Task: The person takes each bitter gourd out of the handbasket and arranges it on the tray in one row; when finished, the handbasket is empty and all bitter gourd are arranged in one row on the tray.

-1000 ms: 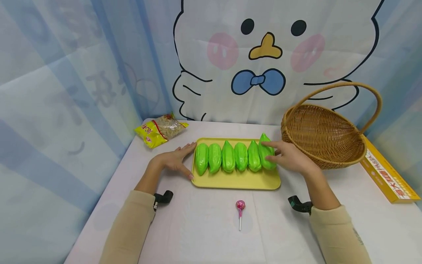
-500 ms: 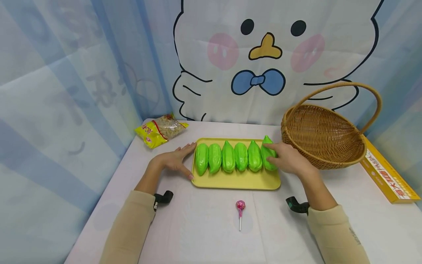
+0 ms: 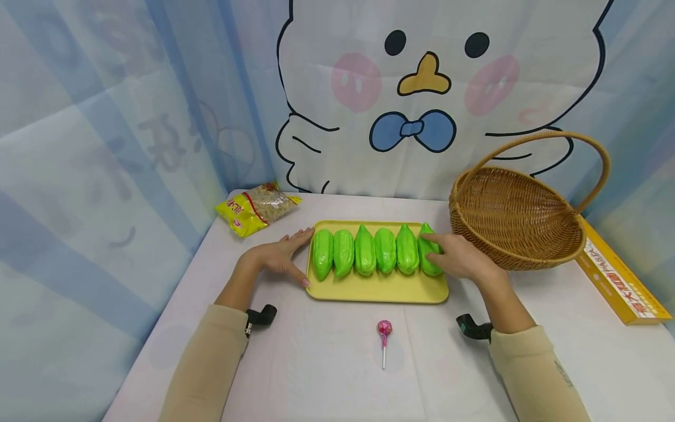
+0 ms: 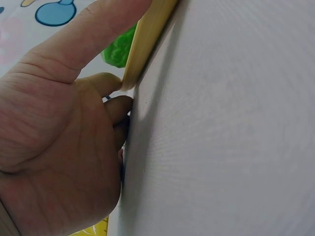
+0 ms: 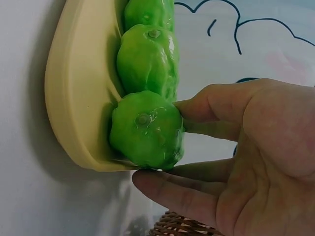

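Observation:
Several glossy green bitter melons (image 3: 365, 251) lie side by side on a yellow rectangular tray (image 3: 377, 291). My right hand (image 3: 464, 255) holds the rightmost bitter melon (image 5: 145, 132) between thumb and fingers, and this melon rests at the tray's right end. Its rounded end with a small stem mark faces the right wrist view; the far side is behind the fingers. At the tray's left edge, my left hand (image 3: 276, 258) is spread, with the thumb near the front corner and the index fingertip near the back corner.
A pink lollipop (image 3: 384, 337) lies in front of the tray. Behind on the left is a yellow snack bag (image 3: 258, 208). To the right stands a wicker basket (image 3: 517, 217) with a tall handle, beside a long yellow pasta box (image 3: 622, 275). A printed curtain closes off the back.
The rightmost bitter melon, held in my right hand, has come down and slightly toward me into line with the others. My left hand has stayed at the tray's edge.

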